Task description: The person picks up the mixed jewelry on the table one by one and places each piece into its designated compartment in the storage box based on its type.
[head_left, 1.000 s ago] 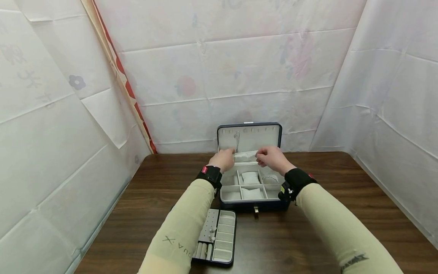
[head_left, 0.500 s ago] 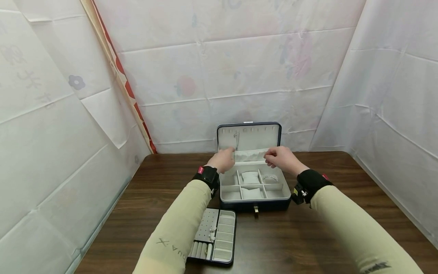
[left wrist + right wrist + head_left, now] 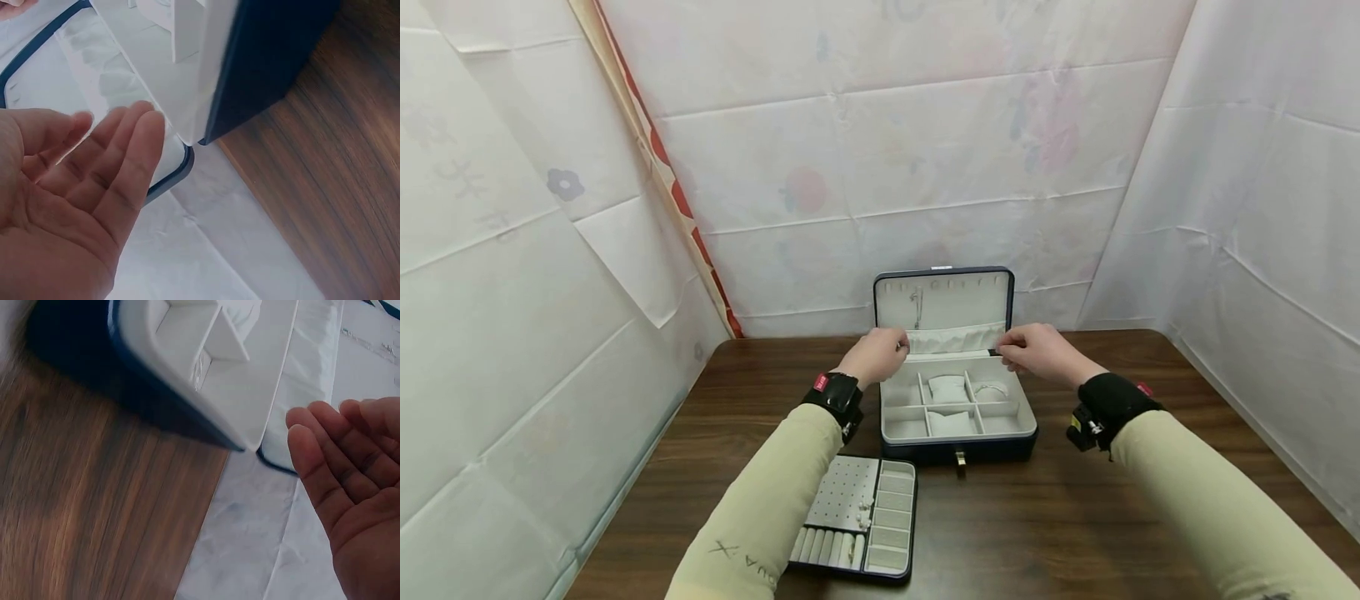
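A dark blue jewelry box (image 3: 925, 454) with a pale lining stands with its lid (image 3: 964, 300) raised. My left hand (image 3: 874, 356) is at the box's back left, beside the gathered fabric pocket (image 3: 951, 341) of the lid. At the back right is my right hand (image 3: 1039, 352). Both wrist views show loosely bent fingers (image 3: 134, 165) with nothing between them; whether any touch the box I cannot tell. White cushions (image 3: 948, 389) lie in the middle compartments, and a bracelet (image 3: 992, 392) sits in the back right one. A necklace (image 3: 917, 307) hangs inside the lid.
In front of the box, to the left, a jewelry tray (image 3: 891, 517) lies on the brown wooden table (image 3: 1045, 517), partly covered by my left sleeve. It holds ring rolls (image 3: 827, 547) and small earrings (image 3: 865, 511). White sheets (image 3: 970, 150) hang behind and at the sides.
My right hand has moved right, away from the middle of the fabric pocket to the box's right edge. My left hand has shifted slightly left and down. The box stays open in place.
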Motion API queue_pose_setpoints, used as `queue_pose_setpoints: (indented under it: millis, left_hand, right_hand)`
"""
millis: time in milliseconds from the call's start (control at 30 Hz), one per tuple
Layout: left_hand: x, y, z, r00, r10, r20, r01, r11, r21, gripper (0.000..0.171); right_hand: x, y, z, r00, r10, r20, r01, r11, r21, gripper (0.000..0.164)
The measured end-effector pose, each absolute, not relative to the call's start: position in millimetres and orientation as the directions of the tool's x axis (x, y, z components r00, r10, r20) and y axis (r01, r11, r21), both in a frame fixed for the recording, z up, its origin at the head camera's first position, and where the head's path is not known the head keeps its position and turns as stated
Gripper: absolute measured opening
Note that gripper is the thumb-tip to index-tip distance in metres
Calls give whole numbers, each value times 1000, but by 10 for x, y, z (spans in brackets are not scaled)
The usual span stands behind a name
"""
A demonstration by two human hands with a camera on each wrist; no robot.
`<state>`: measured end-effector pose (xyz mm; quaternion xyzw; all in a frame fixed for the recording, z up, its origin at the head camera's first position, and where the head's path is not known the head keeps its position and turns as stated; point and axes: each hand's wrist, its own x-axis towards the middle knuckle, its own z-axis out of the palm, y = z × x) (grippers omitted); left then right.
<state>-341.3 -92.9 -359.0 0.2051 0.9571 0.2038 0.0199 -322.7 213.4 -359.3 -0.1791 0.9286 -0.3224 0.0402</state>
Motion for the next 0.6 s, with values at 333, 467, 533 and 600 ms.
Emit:
queue_pose_setpoints:
  millis: [333, 467, 533, 600]
  left_hand:
    - [-3316, -1144, -3646, -938, 342, 58, 341, 879, 334, 36]
    - [-3283, -1228, -3672, -953, 302, 16, 292, 906, 305, 43]
    - [-3265, -1261, -3685, -959, 284, -5, 271, 919, 288, 46]
    - [-3242, -1288, -3699, -965, 263, -22, 247, 931, 270, 46]
  right_hand:
    - [-3134, 2457, -3553, -933, -357, 35, -315, 770, -555, 19]
    - [-3106, 2576, -3575, -935, -355, 18, -313, 797, -517, 18]
    - [-3090, 2634, -3584, -934, -357, 5, -308, 799, -516, 18]
    - [-3072, 2692, -3591, -932, -361, -12, -302, 797, -523, 19]
